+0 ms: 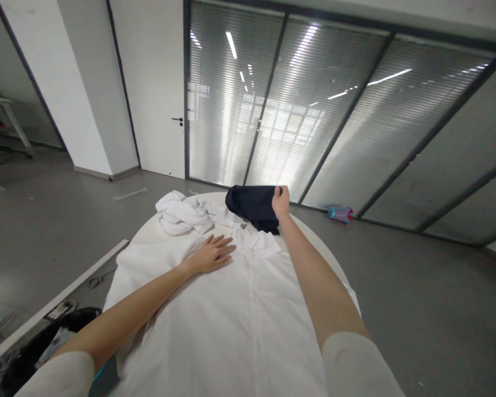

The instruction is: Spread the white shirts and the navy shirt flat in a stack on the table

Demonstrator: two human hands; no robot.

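A white button-up shirt (231, 314) lies spread over a round table (314, 237), its collar toward the far side. My left hand (212, 253) rests flat on the shirt near the collar, fingers spread. At the table's far edge, my right hand (281, 202) grips the right end of a dark navy folded cloth (252, 204); its exact kind cannot be made out. Left of the dark cloth is a crumpled white cloth (182, 214), piled on the table.
A black bag-lined bin (82, 317) stands at the lower left, close to my left forearm. Beyond the table are a white door (157, 99) and glass partitions with blinds (231, 110). A blue and red patterned object (340, 214) lies on the floor by the glass.
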